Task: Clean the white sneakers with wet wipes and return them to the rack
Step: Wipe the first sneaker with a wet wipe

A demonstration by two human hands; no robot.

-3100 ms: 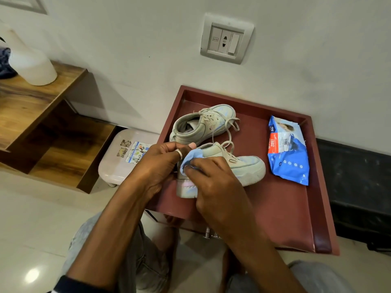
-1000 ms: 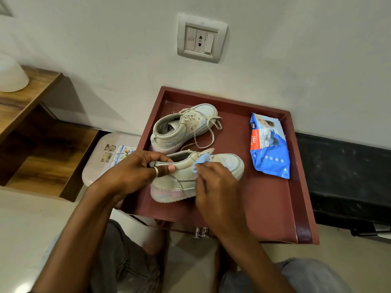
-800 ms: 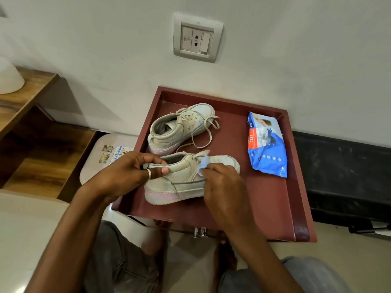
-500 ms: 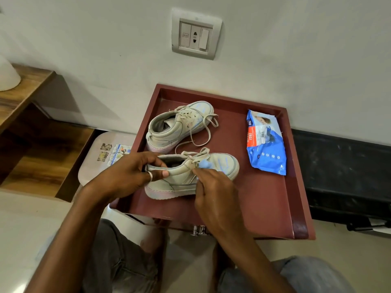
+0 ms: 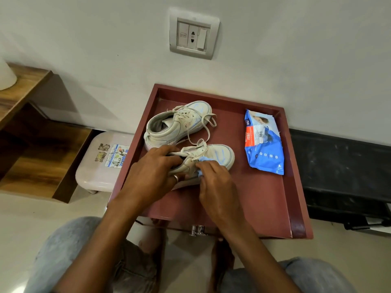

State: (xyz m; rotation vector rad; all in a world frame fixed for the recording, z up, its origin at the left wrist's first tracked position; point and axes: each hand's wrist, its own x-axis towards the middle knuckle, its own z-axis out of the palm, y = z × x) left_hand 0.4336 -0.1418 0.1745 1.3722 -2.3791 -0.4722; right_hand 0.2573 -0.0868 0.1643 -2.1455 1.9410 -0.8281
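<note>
Head view, the only one: a person sits over a dark red tray point(image 5: 296, 187) set against the wall, knees in pale jeans at the bottom edge. Both white sneakers lie on the tray, toes to the right. The far sneaker point(image 5: 179, 121) rests alone near the back rim, laces loose, no hand on it. The near sneaker point(image 5: 218, 154) is the one being worked. The left hand point(image 5: 152, 172), with a ring point(image 5: 176, 178) on one finger, is wrapped over its heel and opening, gripping it steady. The right hand point(image 5: 215, 185) pinches a crumpled blue wipe point(image 5: 202, 160) and presses it to the side of the shoe just below the laces. The pack of wipes point(image 5: 263, 142) lies flat on the right of the tray, well apart from the shoes. Off the tray to the left, a small white stool point(image 5: 99, 163) and wooden shelves point(image 5: 31, 144); a wall socket point(image 5: 193, 35) above. Progress, as I judge it: mid-clean on the near sneaker, side panel in hand. Faint bluish marks show on both toe caps, so the toes likely need more wiping. Whether the far sneaker has been wiped I cannot tell. Neither shoe is back on a rack; the shelves may be it, but that is unclear. The return step is all left.
</note>
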